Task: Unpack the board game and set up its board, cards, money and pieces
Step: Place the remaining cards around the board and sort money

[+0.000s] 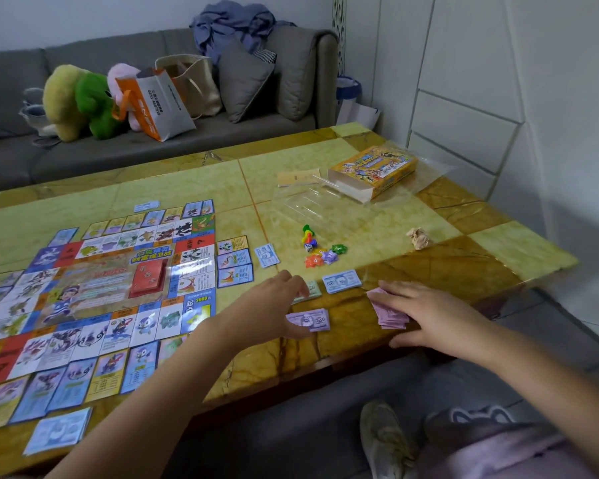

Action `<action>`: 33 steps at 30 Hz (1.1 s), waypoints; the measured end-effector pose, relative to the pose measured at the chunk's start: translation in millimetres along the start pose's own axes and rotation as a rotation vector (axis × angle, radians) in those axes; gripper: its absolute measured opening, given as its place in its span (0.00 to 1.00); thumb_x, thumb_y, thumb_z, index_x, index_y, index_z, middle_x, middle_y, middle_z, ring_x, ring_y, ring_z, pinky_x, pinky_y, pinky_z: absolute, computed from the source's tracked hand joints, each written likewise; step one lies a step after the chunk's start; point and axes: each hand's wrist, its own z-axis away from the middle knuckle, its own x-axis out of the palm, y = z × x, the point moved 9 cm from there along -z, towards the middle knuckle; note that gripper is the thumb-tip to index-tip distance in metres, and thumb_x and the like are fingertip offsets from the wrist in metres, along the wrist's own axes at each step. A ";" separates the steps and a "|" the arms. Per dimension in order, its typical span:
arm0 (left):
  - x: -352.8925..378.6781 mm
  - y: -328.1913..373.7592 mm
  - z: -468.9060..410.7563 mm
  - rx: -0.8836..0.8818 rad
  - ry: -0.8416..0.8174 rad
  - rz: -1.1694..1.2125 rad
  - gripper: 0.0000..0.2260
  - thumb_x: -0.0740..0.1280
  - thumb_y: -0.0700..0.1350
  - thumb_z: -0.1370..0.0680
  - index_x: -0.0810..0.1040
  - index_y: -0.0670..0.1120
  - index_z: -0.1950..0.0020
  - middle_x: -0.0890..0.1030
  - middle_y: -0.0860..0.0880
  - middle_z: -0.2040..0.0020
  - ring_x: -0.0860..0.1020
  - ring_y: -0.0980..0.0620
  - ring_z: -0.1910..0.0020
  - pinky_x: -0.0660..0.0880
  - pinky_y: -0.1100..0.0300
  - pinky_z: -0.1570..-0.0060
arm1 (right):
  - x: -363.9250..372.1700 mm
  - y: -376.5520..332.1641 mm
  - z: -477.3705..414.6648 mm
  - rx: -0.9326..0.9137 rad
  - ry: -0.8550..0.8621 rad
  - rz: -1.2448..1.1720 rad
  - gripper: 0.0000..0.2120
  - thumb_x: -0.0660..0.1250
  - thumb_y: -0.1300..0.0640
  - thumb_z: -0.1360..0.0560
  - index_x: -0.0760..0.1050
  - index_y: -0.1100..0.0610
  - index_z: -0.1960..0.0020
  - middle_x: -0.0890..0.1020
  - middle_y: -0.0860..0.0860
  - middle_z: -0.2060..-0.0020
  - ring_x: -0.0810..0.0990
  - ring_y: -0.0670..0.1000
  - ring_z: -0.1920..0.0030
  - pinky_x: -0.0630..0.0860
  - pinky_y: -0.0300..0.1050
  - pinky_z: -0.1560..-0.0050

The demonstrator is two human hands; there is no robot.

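**Fingers busy with the money: notes going into piles**

Fingers of the right hand (429, 316) bend over a fanned stack of pink notes (389, 312) and hold it low at the near edge of the table (429, 216), with the thumb just below the stack. The left hand (277, 305) reaches across with its fingers loosely bent. Its tips are over the green notes (313, 289) and its thumb is beside the purple notes (312, 319). I cannot tell whether it pinches a note or only touches the pile.

The board (101, 288) lies flat and open on the left, ringed by property cards (234, 262). A pile of blue notes (341, 281) sits just beyond the green one. Farther back, the pawns (307, 235), the die (308, 248) and the star tokens (322, 255) are clustered together, off the board. The opened box (374, 171) lies well apart at the far right.

The step in hand looks like sorting the money by colour, with the board and cards seemingly already dealt with. The next move probably calls for setting the pink stack down as its own pile on the bare patch beside the purple one, and squaring it so the fan closes. If it holds mixed notes, they need peeling off singly; thin paper like this tends to cling, so a light thumb slide should work better than a grab. The pieces would come after that
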 end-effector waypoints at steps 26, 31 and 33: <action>16.0 -6.7 6.2 -0.200 0.047 0.121 0.18 0.72 0.47 0.29 0.73 0.50 0.40 0.71 0.50 0.47 0.72 0.52 0.53 0.69 0.61 0.58 | 6.3 -70.3 -10.2 -0.142 0.012 0.199 0.25 0.50 0.41 0.19 0.52 0.41 0.24 0.55 0.51 0.24 0.55 0.52 0.24 0.67 0.50 0.33; 17.1 -6.3 4.4 -0.229 0.043 0.105 0.19 0.72 0.47 0.30 0.73 0.50 0.41 0.70 0.50 0.50 0.72 0.51 0.55 0.67 0.62 0.65 | 8.3 -65.4 -10.7 -0.171 -0.020 0.178 0.29 0.59 0.43 0.22 0.52 0.41 0.24 0.54 0.49 0.23 0.57 0.51 0.25 0.67 0.48 0.33; 17.7 -5.6 4.3 -0.235 0.052 0.093 0.19 0.72 0.47 0.30 0.72 0.50 0.41 0.69 0.50 0.51 0.72 0.50 0.57 0.65 0.63 0.70 | 8.7 -63.7 -10.9 -0.181 -0.008 0.172 0.30 0.61 0.47 0.21 0.53 0.43 0.24 0.55 0.49 0.23 0.58 0.51 0.25 0.67 0.48 0.33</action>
